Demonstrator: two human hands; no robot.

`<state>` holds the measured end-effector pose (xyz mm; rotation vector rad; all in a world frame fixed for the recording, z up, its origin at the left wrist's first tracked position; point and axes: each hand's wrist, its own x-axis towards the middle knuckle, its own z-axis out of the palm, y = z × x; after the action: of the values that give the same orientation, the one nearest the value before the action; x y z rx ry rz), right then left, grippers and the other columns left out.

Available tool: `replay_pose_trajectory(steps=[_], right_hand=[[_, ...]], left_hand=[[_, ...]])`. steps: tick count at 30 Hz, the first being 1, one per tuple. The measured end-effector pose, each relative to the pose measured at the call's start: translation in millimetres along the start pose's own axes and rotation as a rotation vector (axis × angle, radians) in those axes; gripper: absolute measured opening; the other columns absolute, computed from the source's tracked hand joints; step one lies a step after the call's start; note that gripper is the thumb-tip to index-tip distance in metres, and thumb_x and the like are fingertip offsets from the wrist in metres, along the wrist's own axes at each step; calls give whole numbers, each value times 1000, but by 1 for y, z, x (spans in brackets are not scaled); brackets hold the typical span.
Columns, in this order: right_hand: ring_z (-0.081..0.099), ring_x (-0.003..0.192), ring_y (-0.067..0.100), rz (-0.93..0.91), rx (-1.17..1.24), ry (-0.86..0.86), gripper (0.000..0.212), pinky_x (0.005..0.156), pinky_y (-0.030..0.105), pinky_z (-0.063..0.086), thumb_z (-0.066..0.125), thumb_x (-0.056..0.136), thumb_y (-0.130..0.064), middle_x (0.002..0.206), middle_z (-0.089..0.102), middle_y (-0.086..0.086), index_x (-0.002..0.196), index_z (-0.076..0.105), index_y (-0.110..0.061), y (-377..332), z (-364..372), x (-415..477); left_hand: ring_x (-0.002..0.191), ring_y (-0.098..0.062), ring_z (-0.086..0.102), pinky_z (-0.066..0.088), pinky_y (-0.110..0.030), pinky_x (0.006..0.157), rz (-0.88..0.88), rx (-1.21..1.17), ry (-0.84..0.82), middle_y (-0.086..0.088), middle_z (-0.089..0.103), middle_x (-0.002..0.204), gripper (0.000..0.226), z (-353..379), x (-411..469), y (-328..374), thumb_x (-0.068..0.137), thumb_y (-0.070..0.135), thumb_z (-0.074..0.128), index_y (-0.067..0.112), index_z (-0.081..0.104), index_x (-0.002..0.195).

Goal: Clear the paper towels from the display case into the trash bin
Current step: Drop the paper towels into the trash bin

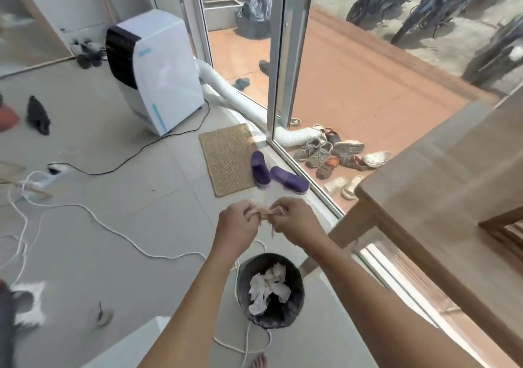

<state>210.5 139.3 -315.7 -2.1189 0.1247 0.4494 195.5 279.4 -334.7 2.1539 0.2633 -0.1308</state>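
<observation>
My left hand (239, 222) and my right hand (294, 219) are held together in mid-air, fingers curled and touching. A small pale scrap of paper (272, 233) hangs down between them. Straight below stands the round dark trash bin (297, 305) with a black liner. Crumpled white paper towels (268, 285) lie inside it. The wood-framed glass display case (424, 183) fills the right side, its corner just right of my right hand. Its inside is not visible from here.
White cords (119, 234) loop over the tiled floor and around the bin. A portable air conditioner (158, 70) with a hose stands by the glass door (278, 56). A woven mat (229, 158) and purple clogs (288, 181) lie ahead. My bare toes (259, 360) show below.
</observation>
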Motion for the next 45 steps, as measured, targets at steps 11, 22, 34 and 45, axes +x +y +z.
replay_pose_trajectory(steps=[11,22,34,45], right_hand=[[46,59,20,535,81,-198,21,58,35,42,66,67,-16,55,48,2,53,50,-16,216,144,89],[53,65,18,652,-14,-288,12,56,30,43,63,77,-19,72,58,1,86,61,-12,355,215,137],[59,110,28,503,-271,-307,48,89,35,48,53,87,-25,125,62,8,134,50,-16,312,183,130],[62,88,26,80,-599,-148,21,71,36,50,47,93,-26,97,66,4,94,63,-12,161,90,76]], left_hand=[[98,-19,59,45,-25,82,-460,-106,-267,-5,64,118,38,143,21,-207,85,12,57,17,56,122],[115,-29,56,45,-33,94,-557,41,-448,-11,59,129,43,242,38,-344,86,12,51,16,53,129],[141,-25,35,29,-29,111,-436,207,-523,-6,34,156,55,210,47,-314,95,17,47,14,34,148],[73,-31,59,45,-37,64,-75,314,-201,-11,66,74,29,109,39,-159,90,27,52,8,58,69]])
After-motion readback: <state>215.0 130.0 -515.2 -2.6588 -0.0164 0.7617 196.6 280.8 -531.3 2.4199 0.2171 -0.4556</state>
